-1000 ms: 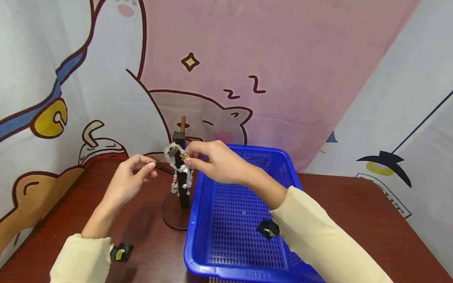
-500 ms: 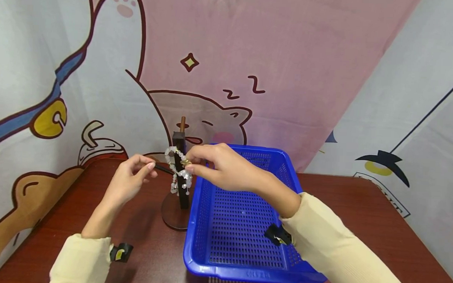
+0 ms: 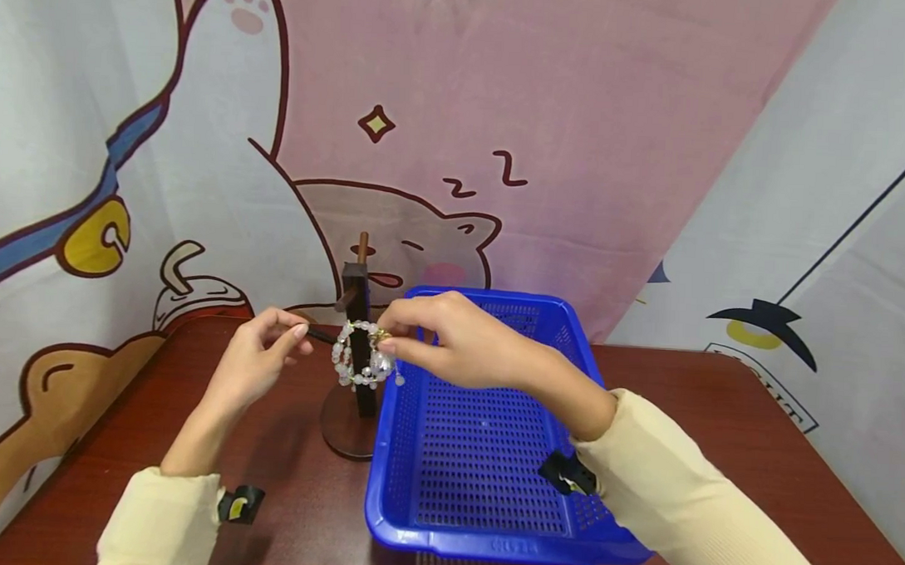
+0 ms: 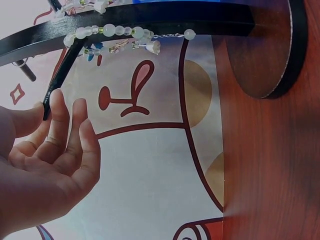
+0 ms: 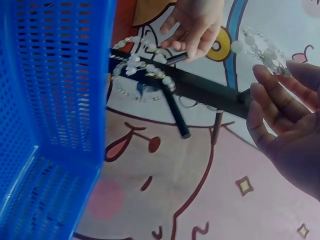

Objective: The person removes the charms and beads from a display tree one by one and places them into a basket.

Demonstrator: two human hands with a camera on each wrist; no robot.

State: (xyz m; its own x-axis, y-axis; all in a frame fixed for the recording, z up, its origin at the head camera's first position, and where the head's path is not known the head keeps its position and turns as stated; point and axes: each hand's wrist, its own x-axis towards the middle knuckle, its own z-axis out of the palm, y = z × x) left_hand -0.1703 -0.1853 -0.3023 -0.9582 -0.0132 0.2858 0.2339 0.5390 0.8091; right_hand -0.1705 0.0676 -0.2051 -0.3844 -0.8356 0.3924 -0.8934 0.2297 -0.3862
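My left hand (image 3: 259, 355) pinches the tip of a dark peg (image 4: 59, 75) that sticks out of the post of a black jewelry stand (image 3: 356, 283). Thumb and forefinger hold the peg while the other fingers curve loosely. White beaded bracelets (image 4: 109, 30) hang on the stand by this peg. My right hand (image 3: 458, 341) pinches another white beaded bracelet (image 5: 267, 54) between thumb and fingertips, in front of the post. In the head view it overlaps the hanging ones. Above it, an upper peg (image 3: 345, 300) is bare.
A blue plastic basket (image 3: 386, 480) stands just right of the stand, under my right forearm. The stand's round base (image 3: 342, 432) rests on the reddish-brown table (image 3: 295, 493). A printed cloth (image 3: 599, 155) hangs close behind.
My right hand has drawn the bracelet off the upper peg, moving down and slightly right. My left hand has kept its pinch on the lower peg.
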